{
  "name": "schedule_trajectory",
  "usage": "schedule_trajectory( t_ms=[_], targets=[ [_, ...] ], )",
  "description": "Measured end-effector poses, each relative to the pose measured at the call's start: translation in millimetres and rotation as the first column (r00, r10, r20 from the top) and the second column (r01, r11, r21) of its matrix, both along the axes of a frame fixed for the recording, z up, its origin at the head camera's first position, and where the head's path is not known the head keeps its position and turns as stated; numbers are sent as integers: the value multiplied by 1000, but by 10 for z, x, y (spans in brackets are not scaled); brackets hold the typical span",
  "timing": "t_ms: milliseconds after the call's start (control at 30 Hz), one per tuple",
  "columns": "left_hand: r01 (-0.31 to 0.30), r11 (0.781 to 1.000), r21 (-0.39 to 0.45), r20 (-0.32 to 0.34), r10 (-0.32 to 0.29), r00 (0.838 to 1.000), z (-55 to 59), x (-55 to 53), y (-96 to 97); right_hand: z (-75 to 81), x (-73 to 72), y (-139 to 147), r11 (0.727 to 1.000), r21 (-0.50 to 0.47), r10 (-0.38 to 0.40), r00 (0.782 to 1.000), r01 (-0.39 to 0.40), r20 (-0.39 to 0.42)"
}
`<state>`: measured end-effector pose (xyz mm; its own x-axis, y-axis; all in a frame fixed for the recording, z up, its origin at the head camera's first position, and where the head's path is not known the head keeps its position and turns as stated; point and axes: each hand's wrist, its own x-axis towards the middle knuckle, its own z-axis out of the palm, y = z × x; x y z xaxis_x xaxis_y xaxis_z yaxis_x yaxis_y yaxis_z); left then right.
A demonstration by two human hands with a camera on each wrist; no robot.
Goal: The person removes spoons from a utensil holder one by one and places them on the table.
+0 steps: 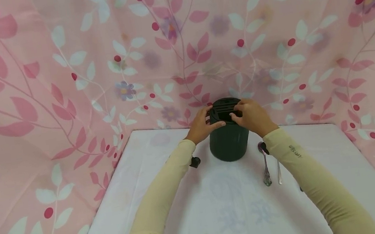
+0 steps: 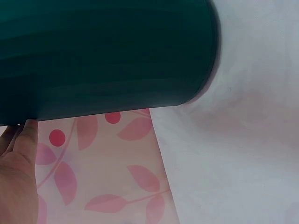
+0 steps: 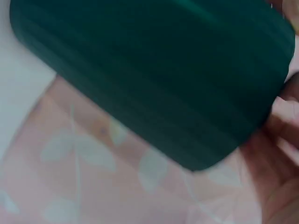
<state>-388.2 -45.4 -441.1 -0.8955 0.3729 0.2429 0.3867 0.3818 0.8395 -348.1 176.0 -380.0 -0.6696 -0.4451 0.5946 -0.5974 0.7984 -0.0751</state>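
A dark green cylindrical container (image 1: 228,145) stands upright near the back edge of the table. A black slotted lid (image 1: 225,101) with a larger opening at its front sits in its mouth. My left hand (image 1: 201,127) grips the rim from the left, thumb along the front. At the right side of the lid, my right hand (image 1: 253,117) has curled fingers and thumb holding its edge by the opening. Both wrist views show the container's smooth green wall close up. The inside of the opening is too dark to make out.
On the white-covered table (image 1: 221,215), a small black object (image 1: 195,162) lies beside the left forearm. An ornate-handled spoon (image 1: 265,168) and a slim silver utensil (image 1: 279,172) lie left of the right sleeve, which partly hides other dark items. Pink floral cloth (image 1: 179,54) hangs behind and at both sides.
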Motion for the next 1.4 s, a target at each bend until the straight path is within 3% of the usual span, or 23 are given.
schedule_trajectory(
  t_ms=[100,167,267,367,533,633,700,733,800,933,1000,1100,1200,1300,1400],
  targets=[
    [-6,1000,-1,1,6,1000,20,11,12,-32,-12,-27,988,-123,-85,991,97,105],
    [-13,1000,2,-11,13,1000,25,10,24,-37,-32,-39,963,-217,-119,977,157,180],
    [-13,1000,8,-42,14,999,14,10,44,-35,-62,-38,896,-380,-129,952,231,276],
    [17,1000,13,-61,-16,998,-21,13,65,-49,-73,-9,819,-503,-116,939,274,323],
    [41,999,9,-52,-41,998,-43,9,63,-34,-19,37,710,-641,-49,929,291,367],
    [28,1000,0,-47,-28,998,-11,6,66,46,25,45,651,-711,52,918,267,393],
    [16,1000,-11,-39,-17,999,8,12,84,110,57,54,626,-736,137,893,257,428],
    [7,1000,-20,-32,-8,999,17,23,98,141,73,60,621,-737,170,872,268,460],
    [-10,999,-34,-15,10,1000,28,47,133,192,96,73,639,-710,211,819,297,533],
    [-50,997,-52,-6,49,999,48,78,234,246,110,112,734,-594,219,713,328,665],
    [-62,997,-48,-9,61,998,57,85,289,253,107,138,777,-547,214,686,312,695],
    [-72,996,-49,-23,71,997,67,104,346,246,101,185,821,-495,201,668,284,717],
    [-77,996,-50,-34,75,997,71,130,376,239,103,236,843,-472,192,675,258,712],
    [-80,994,-72,-63,76,995,68,125,398,252,116,270,823,-516,242,675,238,697],
    [-68,993,-100,-97,58,994,65,96,416,290,134,288,773,-584,284,689,248,667]
  ],
)
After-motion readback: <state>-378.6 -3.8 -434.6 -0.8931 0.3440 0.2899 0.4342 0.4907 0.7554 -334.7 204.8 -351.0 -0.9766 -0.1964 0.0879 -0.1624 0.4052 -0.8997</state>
